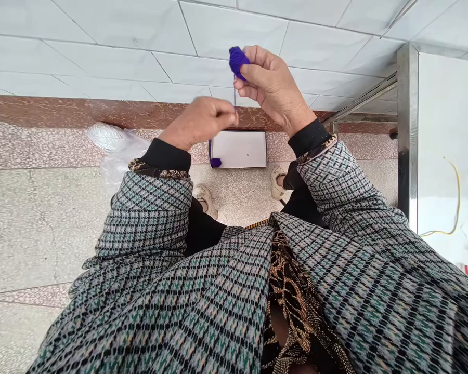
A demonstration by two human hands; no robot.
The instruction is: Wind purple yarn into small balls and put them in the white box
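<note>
A small ball of purple yarn [238, 63] is held up in my right hand [271, 83], between the thumb and fingers. From its underside a taut strand of yarn [234, 93] runs down to my left hand [205, 120], which is lower and to the left. The left fingers are pinched on that strand, slightly smeared by motion. Below the hands, a white box [242, 148] lies on the floor between my feet. A second bit of purple yarn [216, 162] rests at its lower left corner.
A clear plastic bag [120, 148] lies on the speckled floor [78, 223] at the left. Ahead stands a tiled wall [120, 57] with a brown base strip. On the right is a metal-framed white table [437, 130] with a yellow cord [458, 197] on it.
</note>
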